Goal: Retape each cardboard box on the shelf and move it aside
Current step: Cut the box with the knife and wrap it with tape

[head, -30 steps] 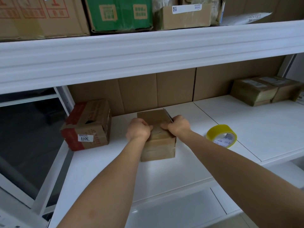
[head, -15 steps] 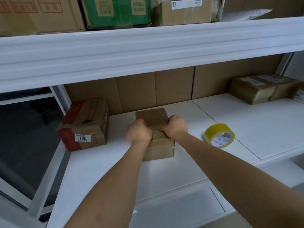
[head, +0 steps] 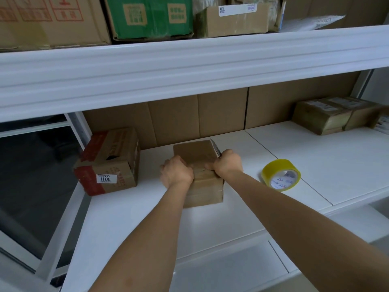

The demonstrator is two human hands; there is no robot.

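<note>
A small cardboard box [head: 199, 175] is seen at the middle of the white shelf [head: 315, 157], gripped from both sides. The left hand [head: 176, 171] is curled over its left top edge; the right hand [head: 228, 165] is closed on the right edge, with a thin blade-like tool held along the box's side. A roll of yellow tape [head: 281, 174] lies near, to the right. A red-taped box [head: 107, 161] is set apart on the left, and two taped parcels [head: 334, 118] are stacked far right.

Four cardboard boxes [head: 197, 165] sat on the white shelf [head: 315, 161], one tape roll [head: 281, 174] there too, and three more boxes [head: 149, 16] above it.
</note>
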